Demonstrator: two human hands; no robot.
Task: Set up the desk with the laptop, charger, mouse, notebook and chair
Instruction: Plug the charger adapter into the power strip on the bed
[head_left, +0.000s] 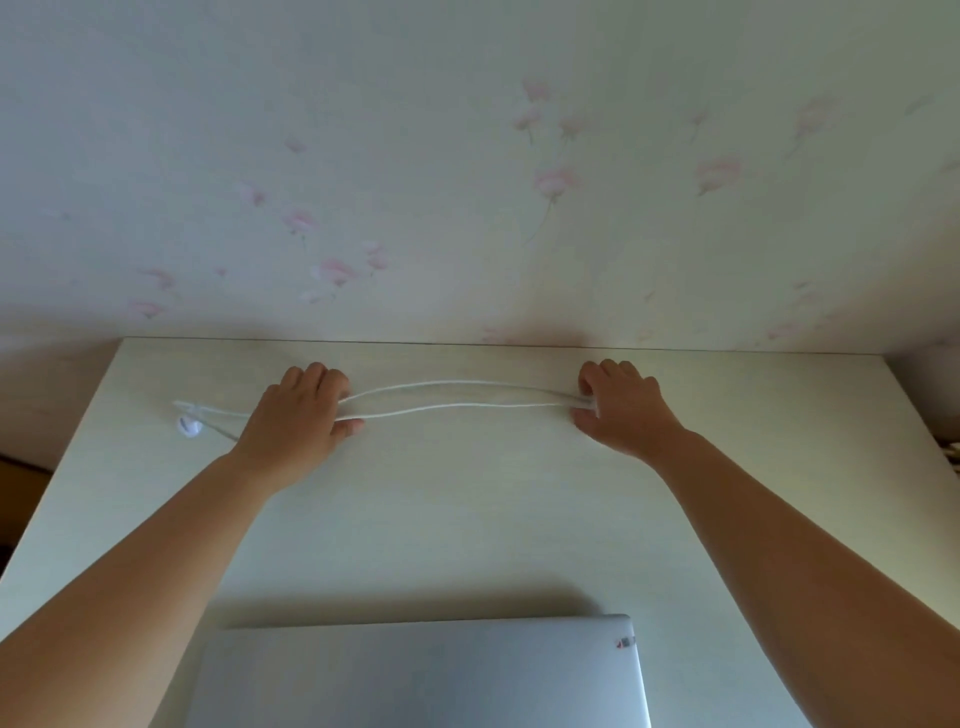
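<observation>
Both hands are out near the back edge of the desk (467, 509), each gripping one end of a doubled-up white charger cable (457, 397). Left hand (298, 415) has its fingers curled over the cable with the thumb tucked under it; right hand (621, 410) pinches the folded end between thumb and fingers. Between them the cable runs as two thin white strands, sagging slightly apart in the middle and lying on or just above the desktop, can't tell which. Past the left hand the strands carry on to a small round white plug piece (189, 425) sitting on the desk.

Closer to the camera, between the forearms, there's a closed silver laptop (421, 675) lying flat, well apart from the cable. It has a little red-and-dark sticker or logo in its far right corner, too blurry to read.

Behind the desk is pale wallpaper (467, 182) with faded pink flowers.
</observation>
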